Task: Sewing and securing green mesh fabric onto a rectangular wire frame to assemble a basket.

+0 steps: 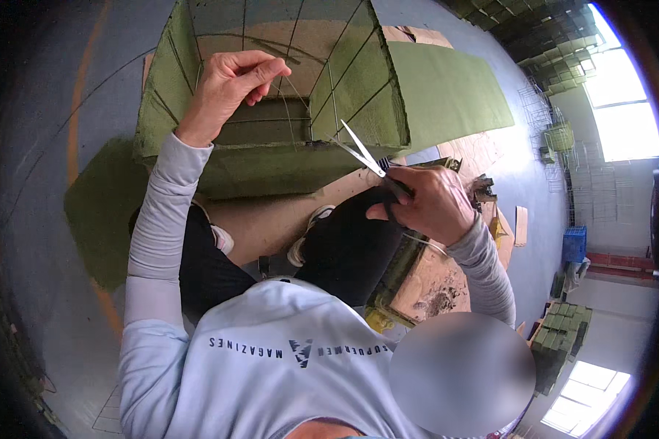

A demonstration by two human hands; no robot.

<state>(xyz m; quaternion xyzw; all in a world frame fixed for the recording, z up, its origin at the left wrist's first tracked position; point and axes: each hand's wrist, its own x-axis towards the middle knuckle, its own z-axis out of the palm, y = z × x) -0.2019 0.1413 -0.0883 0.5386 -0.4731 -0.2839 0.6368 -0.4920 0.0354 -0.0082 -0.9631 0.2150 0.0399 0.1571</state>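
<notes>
My left hand (231,80) is raised over an open green padded box (359,95) with a thin wire frame. Its fingertips pinch a thin thread (294,91) that runs down toward the box's front wall. My right hand (426,203) grips a pair of scissors (362,154) by the handles. The blades are apart and point up-left, with the tips near the box's front rim, close to where the thread ends. My knees in black trousers and white shoes (304,238) sit just below the box.
A flat green sheet (454,91) lies right of the box on brown cardboard (436,282). Wire frames (538,110), a blue crate (575,241) and stacks of green blocks (560,329) stand at the right by bright windows. The floor is grey with an orange line (73,132).
</notes>
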